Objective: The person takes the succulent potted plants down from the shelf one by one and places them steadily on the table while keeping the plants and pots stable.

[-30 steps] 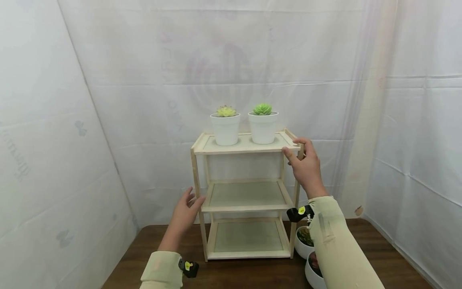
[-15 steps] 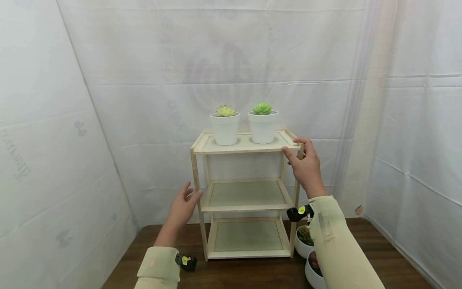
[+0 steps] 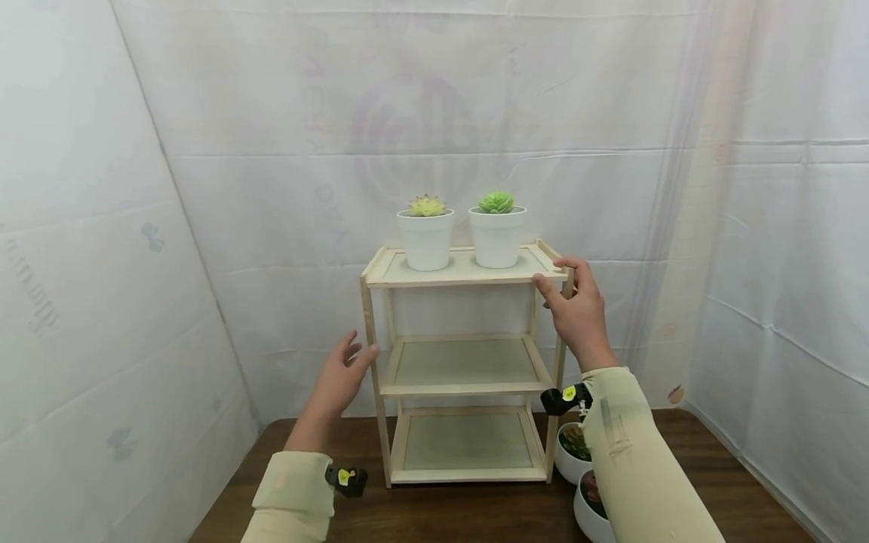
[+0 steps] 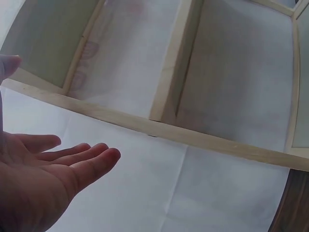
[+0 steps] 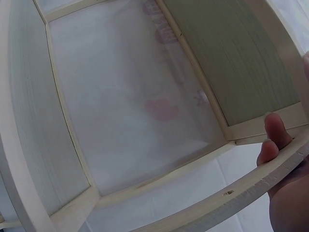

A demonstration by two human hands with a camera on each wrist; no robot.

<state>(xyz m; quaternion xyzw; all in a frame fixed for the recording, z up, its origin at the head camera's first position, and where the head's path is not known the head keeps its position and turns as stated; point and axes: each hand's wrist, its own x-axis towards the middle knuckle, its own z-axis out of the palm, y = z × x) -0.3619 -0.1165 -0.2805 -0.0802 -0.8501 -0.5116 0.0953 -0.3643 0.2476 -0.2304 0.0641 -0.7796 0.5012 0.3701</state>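
Observation:
A pale wooden three-tier shelf [image 3: 468, 389] stands upright on the table. My right hand [image 3: 578, 313] grips its top right front corner, thumb at the front edge; in the right wrist view, fingertips [image 5: 275, 130] show past the post. Beside the left front post is my left hand [image 3: 339, 373], fingers loosely extended and holding nothing. The left wrist view shows its fingers [image 4: 91, 169] apart from the post. On the top tier sit two white pots, the left with a yellowish succulent [image 3: 426, 206], the right with a green succulent [image 3: 497, 202].
Two more white pots with succulents stand on the dark wooden table [image 3: 421, 520] to the right of the shelf, a rear pot [image 3: 573, 452] and a front pot [image 3: 592, 513] partly hidden by my right sleeve. White sheeting [image 3: 271, 226] hangs behind and at both sides.
My left hand has moved up and slightly left along the left post. My right hand stays on the corner. The shelf and pots look unmoved.

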